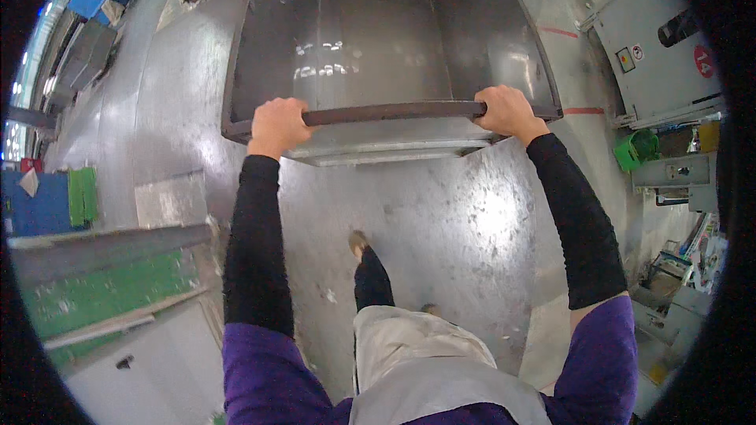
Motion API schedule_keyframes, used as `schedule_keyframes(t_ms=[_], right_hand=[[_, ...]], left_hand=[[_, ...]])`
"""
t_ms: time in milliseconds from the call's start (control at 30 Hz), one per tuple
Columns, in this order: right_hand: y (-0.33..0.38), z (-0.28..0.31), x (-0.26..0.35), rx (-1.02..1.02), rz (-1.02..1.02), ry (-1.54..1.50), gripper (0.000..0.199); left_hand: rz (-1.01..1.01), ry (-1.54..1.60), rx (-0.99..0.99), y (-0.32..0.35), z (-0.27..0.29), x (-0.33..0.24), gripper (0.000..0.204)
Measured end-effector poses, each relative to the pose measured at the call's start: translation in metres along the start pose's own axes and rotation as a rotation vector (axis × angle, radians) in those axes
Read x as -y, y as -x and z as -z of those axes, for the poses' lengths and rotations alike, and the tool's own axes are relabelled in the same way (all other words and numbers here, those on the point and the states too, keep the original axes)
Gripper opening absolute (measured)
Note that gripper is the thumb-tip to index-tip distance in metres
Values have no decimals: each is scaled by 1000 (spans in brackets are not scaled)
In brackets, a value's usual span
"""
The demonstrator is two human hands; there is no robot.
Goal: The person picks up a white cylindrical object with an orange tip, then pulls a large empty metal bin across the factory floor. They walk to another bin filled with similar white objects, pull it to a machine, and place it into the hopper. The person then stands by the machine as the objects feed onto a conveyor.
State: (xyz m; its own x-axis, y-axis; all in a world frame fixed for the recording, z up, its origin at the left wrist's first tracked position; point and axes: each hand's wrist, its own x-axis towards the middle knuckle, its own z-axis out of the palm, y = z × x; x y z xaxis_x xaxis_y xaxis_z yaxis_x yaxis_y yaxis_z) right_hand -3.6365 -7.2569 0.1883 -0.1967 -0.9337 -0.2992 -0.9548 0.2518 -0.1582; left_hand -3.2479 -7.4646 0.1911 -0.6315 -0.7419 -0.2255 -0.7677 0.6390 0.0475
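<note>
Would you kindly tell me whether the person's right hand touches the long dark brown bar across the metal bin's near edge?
Touching: the head view shows the right hand closed over the dark brown bar, with no gap.

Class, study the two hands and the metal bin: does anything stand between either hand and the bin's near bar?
Nothing visible does: the left hand and right hand both grip the near bar of the metal bin directly.
</note>
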Motion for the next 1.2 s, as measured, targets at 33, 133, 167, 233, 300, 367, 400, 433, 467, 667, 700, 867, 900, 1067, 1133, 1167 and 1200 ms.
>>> schedule_keyframes(t_ms=[33, 133, 167, 233, 300, 367, 400, 433, 467, 667, 700, 867, 900, 1067, 1133, 1167, 1200], right_hand=[[-39, 3, 3, -59, 76, -8, 28], [-161, 12, 18, -6, 110, 10, 30], [-204, 17, 23, -101, 147, -22, 32], [-289, 31, 34, -40, 110, -25, 35], [-368, 50, 42, 5, 80, -41, 34], [-440, 71, 45, -16, 76, -48, 33], [-474, 81, 44, -37, 81, -50, 32], [-508, 92, 42, -11, 75, -25, 32], [-543, 103, 38, -65, 92, -52, 32], [-764, 187, -13, -156, 105, -46, 28], [-797, 203, -26, -154, 96, -37, 27], [-929, 267, -90, -79, 79, -29, 25], [-955, 276, -101, -163, 107, -45, 25], [-1105, 305, -157, -149, 155, -29, 32], [-1169, 310, -187, -212, 164, -46, 33], [-1203, 312, -203, -187, 128, -60, 35], [-1237, 315, -219, -239, 124, -3, 44]], left_hand=[[-14, -2, -21, -32, 0, 23, 34], [32, -35, 120, -130, 1, 93, 31], [3, 27, 48, -165, 4, 116, 29], [24, 42, 59, -239, 12, 159, 27], [41, 19, 83, -311, 25, 200, 26], [32, 4, 30, -376, 40, 233, 25], [43, -4, 63, -407, 47, 248, 25], [47, -5, 48, -439, 55, 261, 25], [51, 2, 42, -474, 64, 273, 26], [79, -49, -11, -706, 135, 327, 31], [67, -61, -16, -745, 148, 331, 32], [50, -50, 143, -903, 189, 339, 28], [-10, -34, 49, -932, 194, 342, 27], [-99, -22, -5, -1080, 222, 375, 25], [-124, 37, -84, -1139, 234, 386, 27], [-88, 50, -67, -1173, 239, 390, 26], [-60, 46, -83, -1208, 246, 395, 25]])
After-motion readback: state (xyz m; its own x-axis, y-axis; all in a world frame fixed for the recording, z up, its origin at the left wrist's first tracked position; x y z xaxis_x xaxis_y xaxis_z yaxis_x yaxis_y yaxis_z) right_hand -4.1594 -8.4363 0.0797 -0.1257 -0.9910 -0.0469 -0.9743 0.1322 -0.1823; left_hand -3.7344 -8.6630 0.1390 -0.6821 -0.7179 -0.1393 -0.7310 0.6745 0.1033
